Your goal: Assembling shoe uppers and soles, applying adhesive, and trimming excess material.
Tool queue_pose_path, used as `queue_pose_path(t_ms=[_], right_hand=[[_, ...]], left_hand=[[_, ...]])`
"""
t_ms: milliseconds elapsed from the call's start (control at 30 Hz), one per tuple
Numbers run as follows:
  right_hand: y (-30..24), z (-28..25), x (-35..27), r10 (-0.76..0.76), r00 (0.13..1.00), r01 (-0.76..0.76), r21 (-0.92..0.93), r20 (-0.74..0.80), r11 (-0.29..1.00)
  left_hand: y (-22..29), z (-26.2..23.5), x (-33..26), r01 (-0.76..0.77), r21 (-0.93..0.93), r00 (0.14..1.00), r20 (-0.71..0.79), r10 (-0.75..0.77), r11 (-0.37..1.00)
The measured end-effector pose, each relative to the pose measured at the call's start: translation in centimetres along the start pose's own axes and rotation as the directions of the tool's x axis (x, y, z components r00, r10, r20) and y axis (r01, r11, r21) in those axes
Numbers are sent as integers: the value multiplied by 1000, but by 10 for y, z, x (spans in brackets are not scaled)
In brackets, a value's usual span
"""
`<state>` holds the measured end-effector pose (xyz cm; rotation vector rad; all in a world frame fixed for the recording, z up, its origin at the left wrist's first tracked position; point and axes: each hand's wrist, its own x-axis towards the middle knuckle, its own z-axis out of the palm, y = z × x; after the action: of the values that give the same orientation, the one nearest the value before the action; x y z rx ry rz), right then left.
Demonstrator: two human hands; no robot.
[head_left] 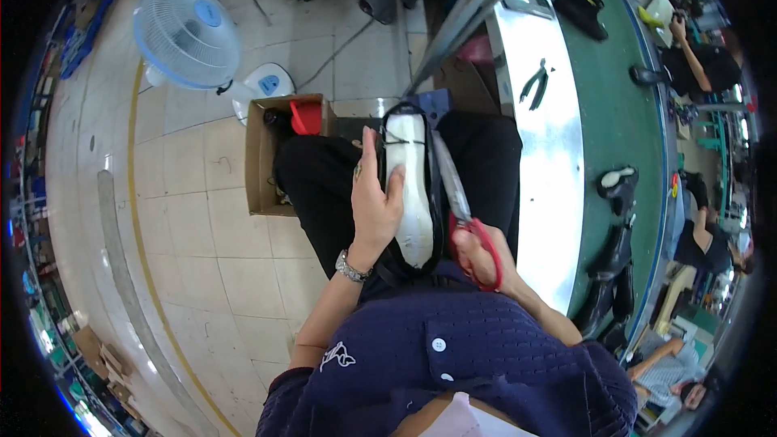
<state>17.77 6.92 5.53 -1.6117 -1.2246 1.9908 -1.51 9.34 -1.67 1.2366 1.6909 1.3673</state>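
A black shoe upper (pixel 414 218) rests sole side up over my lap, its white bottom facing me and a thin dark strand crossing it near the far end. My left hand (pixel 377 210) grips it from the left, thumb pressed on the white bottom and fingers stretched along the side. In my right hand (pixel 479 252) is a pair of scissors (pixel 453 182) with red handles. Their blades point away from me along the shoe's right edge and look close together. Whether the blades touch the shoe I cannot tell.
A cardboard box (pixel 261 170) holding a red container (pixel 306 117) stands left of my knees, with a white fan (pixel 188 36) beyond. On the right runs a metal bench (pixel 550 154) with pliers (pixel 535 84), then a green conveyor (pixel 603 113) carrying black shoes. Several people work past it.
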Motion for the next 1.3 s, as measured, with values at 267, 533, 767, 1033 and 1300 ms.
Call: queue_pose_path(t_ms=[267,533,767,1033,1300], right_hand=[[85,-131,15,-270,733,14,-384,-624,923],[189,-215,9,-431,466,-314,-599,-773,737],[145,-181,26,-571,487,-72,-682,-661,728],[66,-1,40,-31,997,9,266,75,964],[66,-22,26,-24,996,50,311,-87,949]], left_hand=[[11,15,17,-445,496,862,12,507,745],[39,-7,13,-479,492,759,-182,624,727],[110,-72,49,-372,603,615,-410,674,706],[-112,-131,61,20,506,848,-465,253,862],[-81,-66,48,-65,543,943,-241,230,837]])
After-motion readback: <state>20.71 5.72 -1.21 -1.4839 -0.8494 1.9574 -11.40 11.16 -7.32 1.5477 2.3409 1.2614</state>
